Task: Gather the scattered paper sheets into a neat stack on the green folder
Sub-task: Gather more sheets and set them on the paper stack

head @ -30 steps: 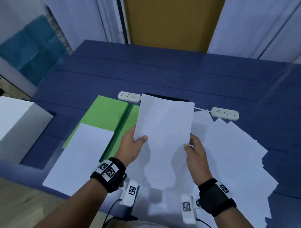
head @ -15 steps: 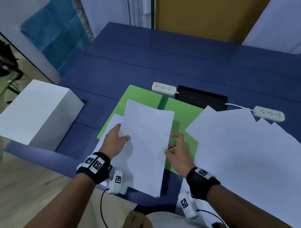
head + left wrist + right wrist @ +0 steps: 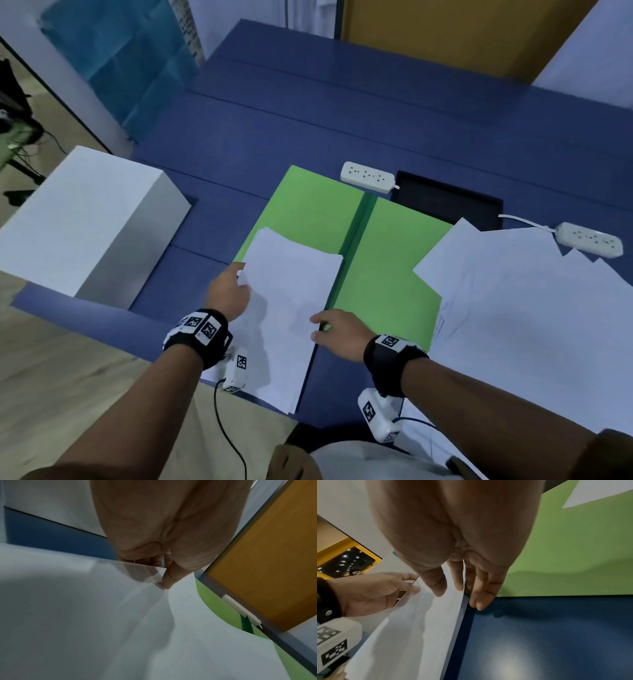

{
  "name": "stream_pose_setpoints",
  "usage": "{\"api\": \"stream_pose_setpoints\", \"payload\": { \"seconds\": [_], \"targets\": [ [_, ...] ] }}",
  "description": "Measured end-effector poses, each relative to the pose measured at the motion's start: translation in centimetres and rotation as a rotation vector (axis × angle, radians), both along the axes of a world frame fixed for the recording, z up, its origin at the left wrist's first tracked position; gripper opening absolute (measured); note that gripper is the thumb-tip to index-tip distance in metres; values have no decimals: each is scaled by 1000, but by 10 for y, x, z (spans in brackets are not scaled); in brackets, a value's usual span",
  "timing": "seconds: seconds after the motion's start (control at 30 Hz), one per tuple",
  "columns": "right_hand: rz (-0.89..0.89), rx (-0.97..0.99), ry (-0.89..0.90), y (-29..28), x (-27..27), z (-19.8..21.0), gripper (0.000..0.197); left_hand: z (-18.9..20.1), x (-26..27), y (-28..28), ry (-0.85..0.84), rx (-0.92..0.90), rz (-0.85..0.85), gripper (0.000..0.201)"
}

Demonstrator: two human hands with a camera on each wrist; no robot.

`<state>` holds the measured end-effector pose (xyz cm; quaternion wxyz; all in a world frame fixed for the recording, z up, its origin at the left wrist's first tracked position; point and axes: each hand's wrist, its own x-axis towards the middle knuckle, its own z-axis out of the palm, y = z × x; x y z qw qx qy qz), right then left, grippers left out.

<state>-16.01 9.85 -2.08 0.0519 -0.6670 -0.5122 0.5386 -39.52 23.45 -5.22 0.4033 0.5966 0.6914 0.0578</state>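
Note:
The green folder [image 3: 308, 205] lies open on the blue table. A stack of white sheets [image 3: 291, 308] rests on its left half and hangs over the table's near edge. My left hand [image 3: 239, 272] pinches the top sheet's left edge, thumb above and fingers below, as the left wrist view shows [image 3: 161, 580]. My right hand [image 3: 317, 329] touches the stack's right edge with nearly straight fingers [image 3: 479, 601], by the folder's near corner [image 3: 573, 547]. Scattered sheets [image 3: 531, 325] cover the table to the right and overlap the folder's right half.
A white box [image 3: 85, 219] stands at the table's left. One white power strip [image 3: 368, 176] lies behind the folder, another [image 3: 589, 238] at the far right. A black tray [image 3: 448, 202] sits between them. The table's near edge runs just under my wrists.
The sheet held up in both hands has moved left and down onto the stack on the folder's left half. My right hand has loosened its pinch and now only touches the edge.

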Motion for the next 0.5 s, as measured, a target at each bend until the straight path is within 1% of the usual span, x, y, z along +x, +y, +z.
{"api": "stream_pose_setpoints", "payload": {
  "seconds": [0.1,0.27,0.4,0.5],
  "targets": [
    [30,-27,-16,2,-5,0,54,-6,0,3,9,39,17,50],
    [22,0,-37,7,-6,4,55,-5,1,8,52,96,89,51],
    [58,28,-61,10,-4,9,55,-9,-2,10,78,114,105,54],
    [69,27,-68,7,-2,9,53,-13,-5,12,60,120,85,55]
  ]
}}
